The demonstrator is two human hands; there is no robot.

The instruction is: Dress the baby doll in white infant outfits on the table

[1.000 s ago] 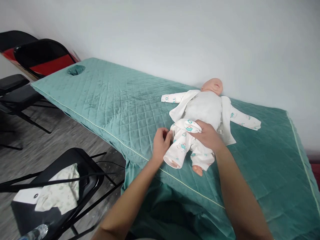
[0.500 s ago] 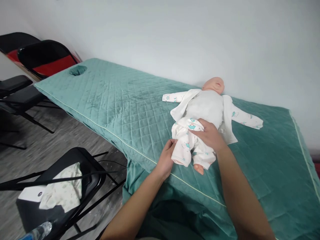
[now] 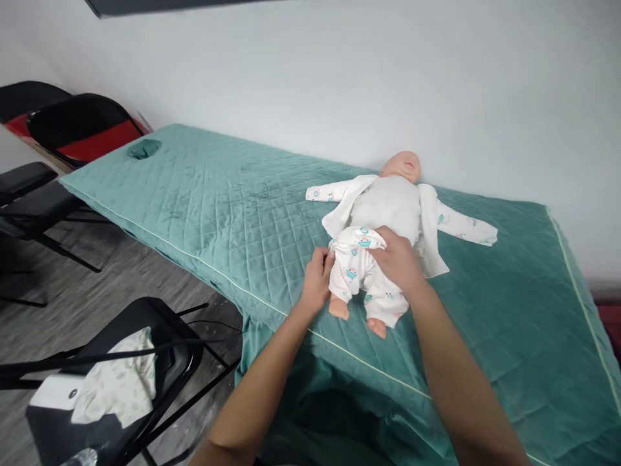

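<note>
A baby doll (image 3: 383, 207) lies on its back on a green quilted bed cover (image 3: 252, 220), head toward the wall. Its printed white jacket (image 3: 434, 223) is spread open at the front, sleeves on both arms. Printed white baby pants (image 3: 356, 268) cover the legs, and both feet stick out of the cuffs. My left hand (image 3: 317, 278) pinches the pants at the side near the waistband. My right hand (image 3: 398, 259) grips the waistband at the front, thumb on top; its other fingers are partly hidden.
A black folding chair (image 3: 169, 382) at the lower left holds a patterned cloth (image 3: 119, 378), a white box (image 3: 55, 391) and part of a clear bottle. More black chairs (image 3: 82, 129) with red stand by the bed's far end. A wall (image 3: 291, 84) runs along the back.
My left hand has moved up from the pant leg to the waist side. The left foot in view now shows below its cuff. The view has shifted slightly.
</note>
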